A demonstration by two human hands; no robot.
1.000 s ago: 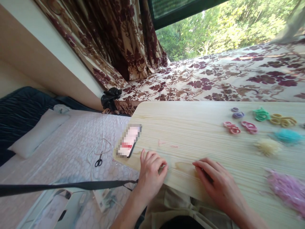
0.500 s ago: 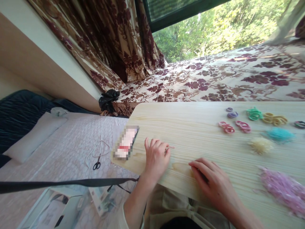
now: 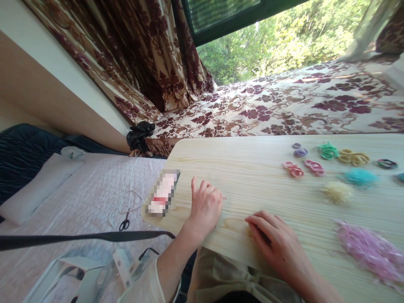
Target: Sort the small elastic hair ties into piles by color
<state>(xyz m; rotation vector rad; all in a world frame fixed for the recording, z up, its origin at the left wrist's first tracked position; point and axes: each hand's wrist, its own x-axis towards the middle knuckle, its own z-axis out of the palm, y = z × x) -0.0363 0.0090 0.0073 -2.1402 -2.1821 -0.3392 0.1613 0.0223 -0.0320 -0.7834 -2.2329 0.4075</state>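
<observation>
My left hand [image 3: 206,204] rests on the pale wooden table with its fingers curled. A thin pink end [image 3: 224,197], like part of a hair tie, pokes out beside its fingertips; the rest is hidden by the hand. To its right, my right hand [image 3: 274,236] lies near the front edge, fingers stretched forward and slightly bent, thumb apart, with nothing visible in it. Farther right are small groups of hair ties: purple [image 3: 300,152], red [image 3: 293,169], pink [image 3: 314,167], green [image 3: 328,150] and yellow [image 3: 354,157].
A phone-like, blurred-out object [image 3: 162,194] lies at the table's left end. At right are a turquoise bundle [image 3: 360,176], a cream bundle [image 3: 337,192], a lilac pile [image 3: 369,248] and a dark multicoloured hair tie [image 3: 387,163]. Scissors [image 3: 124,225] lie on the bed.
The view has shifted slightly, so the table items appear farther left. Less of the pink end shows beside my left hand. My right hand has stayed nearly still.
</observation>
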